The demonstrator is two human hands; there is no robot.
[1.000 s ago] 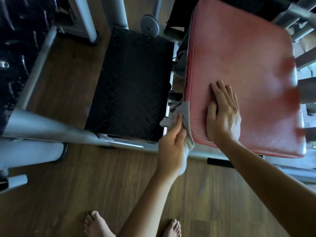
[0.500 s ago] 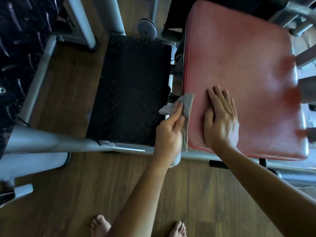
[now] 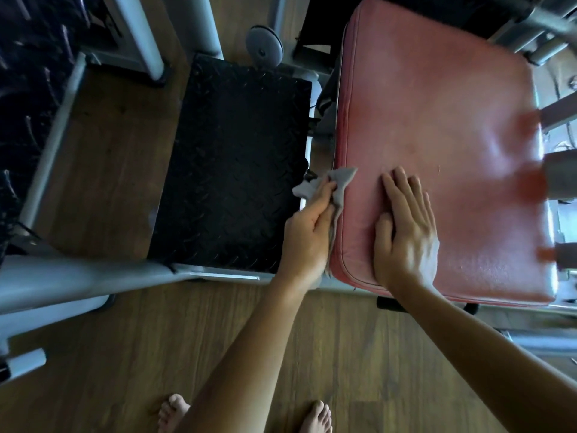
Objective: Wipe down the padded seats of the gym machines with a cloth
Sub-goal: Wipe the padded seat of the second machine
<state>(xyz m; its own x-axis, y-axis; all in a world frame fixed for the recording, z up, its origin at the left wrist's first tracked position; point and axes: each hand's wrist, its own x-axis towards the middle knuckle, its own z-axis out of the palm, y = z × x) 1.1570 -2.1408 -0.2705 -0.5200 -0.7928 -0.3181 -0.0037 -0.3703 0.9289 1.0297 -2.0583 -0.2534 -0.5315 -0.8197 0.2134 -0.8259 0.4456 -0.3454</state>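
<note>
While my left hand [image 3: 307,235] gripped the cloth [image 3: 335,189] against the seat's [image 3: 437,126] left edge, my right hand [image 3: 406,232] lay flat and open near the front-left corner. Most of the pad beyond my fingers was bare; the footplate [image 3: 234,164] sat just left.

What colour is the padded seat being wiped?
The padded seat is a faded red, somewhat pinkish and shiny, seen from above in the head view.
</note>
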